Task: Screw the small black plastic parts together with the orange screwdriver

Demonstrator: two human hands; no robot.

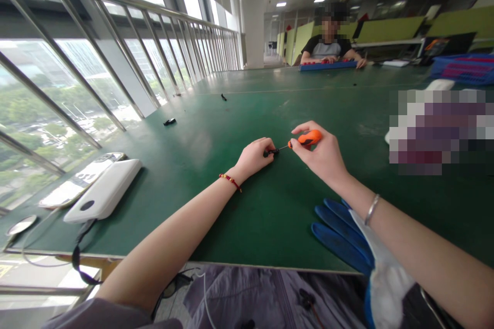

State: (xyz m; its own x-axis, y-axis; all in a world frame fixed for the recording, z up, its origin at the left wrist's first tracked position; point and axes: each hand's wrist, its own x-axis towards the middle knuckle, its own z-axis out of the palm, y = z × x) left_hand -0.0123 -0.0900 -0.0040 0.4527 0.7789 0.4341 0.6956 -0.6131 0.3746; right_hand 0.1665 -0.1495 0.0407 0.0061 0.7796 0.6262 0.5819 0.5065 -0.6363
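Observation:
My right hand [318,157] grips a screwdriver [311,137] by its orange and black handle. The thin metal shaft points left, and its tip meets a small black part [273,151]. Closed round that part is my left hand [256,155], resting on the green tabletop [239,216]; the fingers cover much of it, so its exact kind cannot be made out. Under my right forearm lies a blue and white work glove [343,231] at the table's front edge.
A white power bank [104,190] and a phone [79,180] lie at the left edge by a metal railing [154,15]. Small black pieces [170,122] are scattered farther back. Across the table sits a person [328,46] behind a blue tray [328,66]. A blue basket [463,68] stands far right.

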